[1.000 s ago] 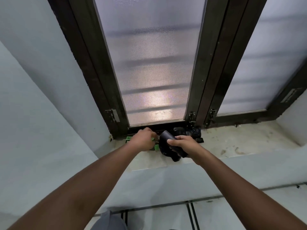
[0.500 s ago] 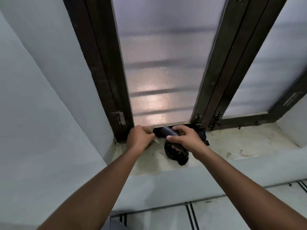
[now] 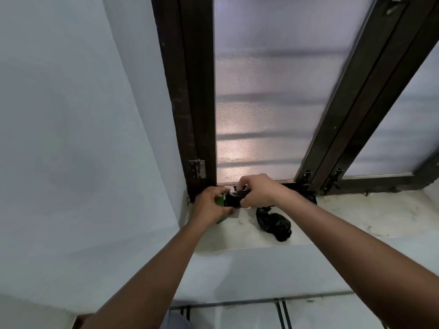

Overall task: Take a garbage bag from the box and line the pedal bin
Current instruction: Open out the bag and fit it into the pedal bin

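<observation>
On the pale window sill [image 3: 356, 217], close to the left window corner, my left hand [image 3: 210, 206] grips a small green and white box [image 3: 222, 202]. My right hand [image 3: 257, 191] pinches a black roll of garbage bags [image 3: 234, 199] at the mouth of that box; both hands touch around it. A loose crumpled black garbage bag [image 3: 274, 223] lies on the sill just right of the hands, held by neither. The pedal bin is not in view.
A dark-framed frosted window [image 3: 266, 103] rises right behind the hands, with a hinge [image 3: 198, 168] at its left post. A pale wall [image 3: 71, 138] closes in the left side. Tiled floor [image 3: 320, 314] shows below the sill.
The right hand has let the crumpled bag drop onto the sill and moved up to the roll at the box. The left hand now holds the green box up. The view has shifted left.
</observation>
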{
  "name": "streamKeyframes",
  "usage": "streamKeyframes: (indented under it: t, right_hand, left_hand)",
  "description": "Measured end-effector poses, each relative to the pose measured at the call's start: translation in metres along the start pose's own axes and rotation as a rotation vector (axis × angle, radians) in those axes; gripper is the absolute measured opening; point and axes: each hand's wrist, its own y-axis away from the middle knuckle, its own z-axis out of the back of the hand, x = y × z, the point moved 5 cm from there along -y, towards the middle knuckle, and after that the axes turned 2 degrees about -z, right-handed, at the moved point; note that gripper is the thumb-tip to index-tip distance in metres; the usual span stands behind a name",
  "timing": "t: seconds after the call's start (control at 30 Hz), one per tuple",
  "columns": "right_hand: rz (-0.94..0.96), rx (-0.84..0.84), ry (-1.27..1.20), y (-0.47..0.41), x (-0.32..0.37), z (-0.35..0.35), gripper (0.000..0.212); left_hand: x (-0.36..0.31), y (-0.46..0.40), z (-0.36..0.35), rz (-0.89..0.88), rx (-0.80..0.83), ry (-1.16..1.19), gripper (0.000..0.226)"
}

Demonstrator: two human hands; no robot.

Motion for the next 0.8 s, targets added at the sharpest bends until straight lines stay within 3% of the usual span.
streamKeyframes:
  t: [0.1,0.23,0.4,0.57,0.6,0.73,0.8]
  right_hand:
    - [0.051,0.023,0.229,-0.010,0.020,-0.001,0.047]
    - [0.040,0.059,0.213,-0.027,0.029,-0.009,0.050]
    - [-0.044,-0.009,-0.040,-0.038,0.006,-0.003,0.042]
    - [-0.172,-0.019,-0.375,-0.048,-0.027,-0.024,0.045]
    - [-0.196,0.021,-0.504,-0.047,-0.030,-0.032,0.042]
    - [-0.215,0.067,-0.942,-0.047,-0.039,-0.043,0.024]
    - [-0.143,0.063,-1.051,-0.045,-0.034,-0.038,0.021]
  left_hand:
    - [0.002,0.001,0.001,-0.029,0.017,-0.017,0.065]
    - [0.007,0.000,0.002,-0.010,-0.004,0.077,0.067]
    - [0.012,0.004,0.003,0.013,-0.036,0.159,0.071]
    - [0.013,0.004,0.007,-0.060,-0.090,0.040,0.021]
    - [0.013,0.005,0.007,-0.064,-0.077,0.029,0.021]
    - [0.020,0.007,0.004,-0.084,0.043,-0.031,0.061]
    - [0.019,0.006,0.006,-0.097,-0.007,-0.004,0.048]
